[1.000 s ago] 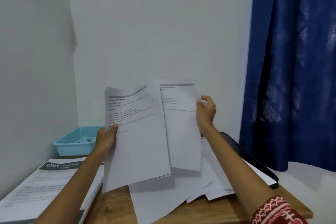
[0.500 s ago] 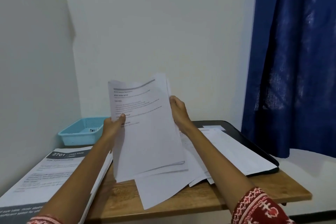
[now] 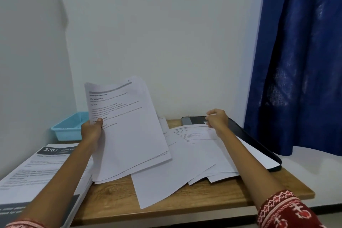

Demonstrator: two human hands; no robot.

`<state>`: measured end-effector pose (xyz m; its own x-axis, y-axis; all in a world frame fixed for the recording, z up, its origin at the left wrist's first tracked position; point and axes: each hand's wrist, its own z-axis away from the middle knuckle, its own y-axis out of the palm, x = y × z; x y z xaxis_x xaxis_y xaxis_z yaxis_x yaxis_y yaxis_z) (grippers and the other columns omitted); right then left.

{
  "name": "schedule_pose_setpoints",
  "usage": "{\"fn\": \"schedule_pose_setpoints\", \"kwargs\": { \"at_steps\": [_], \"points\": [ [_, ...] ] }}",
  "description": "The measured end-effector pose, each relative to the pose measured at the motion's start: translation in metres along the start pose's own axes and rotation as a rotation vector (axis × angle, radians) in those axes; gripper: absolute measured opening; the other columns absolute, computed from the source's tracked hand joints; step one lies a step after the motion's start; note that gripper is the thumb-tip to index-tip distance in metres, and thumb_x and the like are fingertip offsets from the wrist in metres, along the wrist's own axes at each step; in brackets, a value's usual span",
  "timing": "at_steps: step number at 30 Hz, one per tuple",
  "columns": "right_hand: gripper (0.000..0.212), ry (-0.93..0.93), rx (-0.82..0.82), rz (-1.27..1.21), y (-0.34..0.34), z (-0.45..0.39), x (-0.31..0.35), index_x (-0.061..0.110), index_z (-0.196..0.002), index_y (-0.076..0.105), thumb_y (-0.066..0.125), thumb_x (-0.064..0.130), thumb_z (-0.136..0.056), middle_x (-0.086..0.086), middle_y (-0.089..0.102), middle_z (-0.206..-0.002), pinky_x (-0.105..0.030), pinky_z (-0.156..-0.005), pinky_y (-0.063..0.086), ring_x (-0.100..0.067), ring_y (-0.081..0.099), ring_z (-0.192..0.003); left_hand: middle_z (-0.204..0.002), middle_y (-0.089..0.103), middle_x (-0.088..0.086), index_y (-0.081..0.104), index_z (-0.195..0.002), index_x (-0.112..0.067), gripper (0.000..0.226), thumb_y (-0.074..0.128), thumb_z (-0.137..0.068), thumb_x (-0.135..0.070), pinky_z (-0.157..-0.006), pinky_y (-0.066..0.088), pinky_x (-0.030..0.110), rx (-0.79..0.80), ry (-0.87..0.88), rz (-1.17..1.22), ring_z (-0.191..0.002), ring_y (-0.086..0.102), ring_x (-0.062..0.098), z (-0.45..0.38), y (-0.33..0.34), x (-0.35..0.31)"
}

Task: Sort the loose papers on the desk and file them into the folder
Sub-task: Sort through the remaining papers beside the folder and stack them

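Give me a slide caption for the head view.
Left hand holds a stack; right hand pinches a sheet on the desk.

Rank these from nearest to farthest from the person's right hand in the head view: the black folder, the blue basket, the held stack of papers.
From the right hand:
1. Black folder: right beside it, at the desk's right.
2. Held stack of papers: middle, raised in the left hand.
3. Blue basket: far left, by the wall.
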<state>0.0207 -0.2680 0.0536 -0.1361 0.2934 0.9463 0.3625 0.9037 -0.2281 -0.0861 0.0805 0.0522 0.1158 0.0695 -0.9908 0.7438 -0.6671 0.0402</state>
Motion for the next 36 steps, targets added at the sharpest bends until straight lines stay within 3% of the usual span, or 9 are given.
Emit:
{"fn": "schedule_pose_setpoints", "kwargs": {
  "at_steps": [3, 7, 15, 20, 24, 27, 30, 33, 36],
  "points": [
    [0.029, 0.054, -0.129, 0.252, -0.019, -0.01, -0.015, 0.012, -0.11, 0.063, 0.049, -0.001, -0.088, -0.007, 0.063, -0.113, -0.032, -0.076, 0.048, -0.029, 0.06, -0.1, -0.135, 0.049, 0.016, 0.041, -0.135, -0.001, 0.043, 0.049, -0.097, -0.02, -0.106, 0.035, 0.043, 0.025, -0.002, -0.008, -0.124, 0.044, 0.037, 0.002, 0.01, 0.011],
    [0.027, 0.135, -0.143, 0.453, -0.04, -0.018, -0.03, 0.012, -0.114, 0.06, 0.053, 0.003, -0.089, -0.01, 0.061, -0.116, -0.028, -0.077, 0.044, -0.03, 0.058, -0.104, -0.136, 0.048, 0.016, 0.041, -0.135, -0.003, 0.042, 0.048, -0.097, -0.019, -0.106, 0.033, 0.045, 0.059, 0.009, -0.007, -0.125, 0.042, 0.036, 0.004, 0.025, 0.02],
    [0.014, 0.208, -0.105, 0.522, -0.042, -0.028, -0.047, 0.017, -0.078, 0.056, 0.058, 0.004, -0.083, -0.005, 0.052, -0.083, -0.025, -0.06, 0.04, -0.025, 0.05, -0.072, -0.133, 0.051, 0.016, 0.046, -0.133, -0.005, 0.04, 0.049, -0.096, -0.019, -0.102, 0.036, 0.046, 0.093, 0.032, -0.032, -0.122, 0.046, 0.037, -0.003, 0.041, 0.024],
    [0.037, 0.131, -0.082, 0.516, -0.032, -0.029, -0.037, 0.017, -0.06, 0.037, 0.063, 0.01, -0.084, -0.002, 0.041, -0.066, -0.022, -0.049, 0.028, -0.018, 0.037, -0.056, -0.135, 0.049, 0.016, 0.043, -0.135, -0.004, 0.042, 0.048, -0.097, -0.02, -0.104, 0.035, 0.044, 0.078, 0.02, -0.01, -0.125, 0.044, 0.036, -0.005, 0.04, 0.025],
    [0.013, -0.03, 0.069, 0.316, -0.017, -0.014, -0.008, 0.007, -0.086, 0.063, 0.067, 0.019, -0.082, -0.011, 0.062, -0.087, -0.027, -0.069, 0.042, -0.026, 0.06, -0.084, -0.14, 0.045, 0.013, 0.039, -0.137, -0.002, 0.046, 0.05, -0.096, -0.02, -0.107, 0.032, 0.037, 0.012, -0.006, 0.115, -0.128, 0.041, 0.032, -0.011, 0.033, 0.022],
    [0.012, -0.118, 0.34, 0.256, 0.003, 0.002, 0.01, 0.013, -0.076, 0.06, 0.066, 0.019, -0.085, -0.005, 0.064, -0.084, -0.023, -0.059, 0.043, -0.016, 0.056, -0.068, -0.14, 0.046, 0.011, 0.039, -0.138, -0.004, 0.046, 0.051, -0.096, -0.02, -0.107, 0.033, 0.033, -0.004, -0.029, 0.206, -0.128, 0.042, 0.028, -0.019, 0.025, 0.027],
    [0.016, -0.137, 0.534, 0.381, 0.031, 0.014, 0.016, 0.012, -0.091, 0.062, 0.069, 0.024, -0.085, -0.001, 0.06, -0.085, -0.019, -0.055, 0.041, -0.009, 0.051, -0.065, -0.14, 0.045, 0.009, 0.039, -0.138, -0.004, 0.044, 0.049, -0.097, -0.016, -0.107, 0.031, 0.027, -0.001, -0.05, 0.288, -0.126, 0.043, 0.022, -0.018, 0.021, 0.033],
    [0.042, -0.227, 0.613, 0.51, 0.058, 0.019, 0.01, 0.011, -0.114, 0.059, 0.073, 0.033, -0.081, -0.005, 0.056, -0.119, -0.024, -0.081, 0.044, -0.016, 0.057, -0.102, -0.139, 0.045, 0.008, 0.038, -0.137, -0.002, 0.044, 0.049, -0.097, -0.016, -0.106, 0.031, 0.025, -0.005, -0.059, 0.327, -0.124, 0.044, 0.02, -0.017, 0.018, 0.037],
    [0.072, -0.272, 0.635, 0.75, 0.074, 0.027, 0.002, 0.012, -0.131, 0.046, 0.076, 0.045, -0.074, -0.004, 0.047, -0.137, -0.031, -0.097, 0.037, -0.024, 0.042, -0.129, -0.139, 0.047, 0.009, 0.042, -0.136, -0.004, 0.045, 0.052, -0.095, -0.02, -0.109, 0.032, 0.03, 0.001, -0.069, 0.338, -0.127, 0.043, 0.023, -0.025, 0.016, 0.045]
  ]
}}
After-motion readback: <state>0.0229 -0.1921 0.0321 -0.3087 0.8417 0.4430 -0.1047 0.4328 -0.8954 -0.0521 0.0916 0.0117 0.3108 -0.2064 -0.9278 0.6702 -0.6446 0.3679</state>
